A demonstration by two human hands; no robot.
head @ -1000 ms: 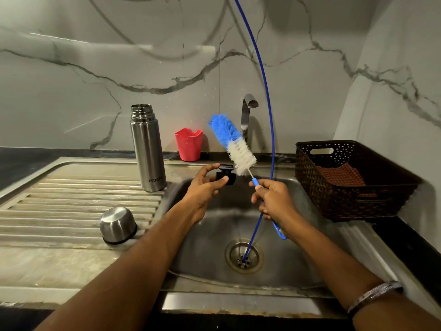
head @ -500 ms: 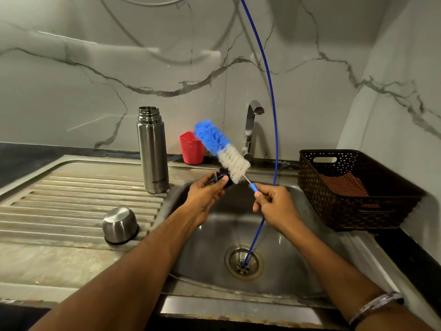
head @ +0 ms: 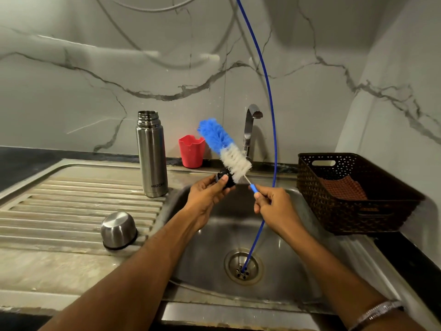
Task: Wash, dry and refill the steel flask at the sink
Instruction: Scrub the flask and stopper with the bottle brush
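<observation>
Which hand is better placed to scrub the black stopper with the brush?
Probably the right hand: it already grips the brush by its handle, bristles against the black stopper. The left hand pinches that stopper over the sink and can steady it.

Flask (head: pixel 151 155) left of sink (head: pixel 298 266); basket (head: pixel 358 211) right.

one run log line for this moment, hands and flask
left hand: holds black stopper | right hand: holds bottle brush against stopper | flask: upright, open, on drainboard

left hand (head: pixel 205 195) gripping stopper (head: pixel 224 178), brush (head: pixel 225 151) touching
</observation>
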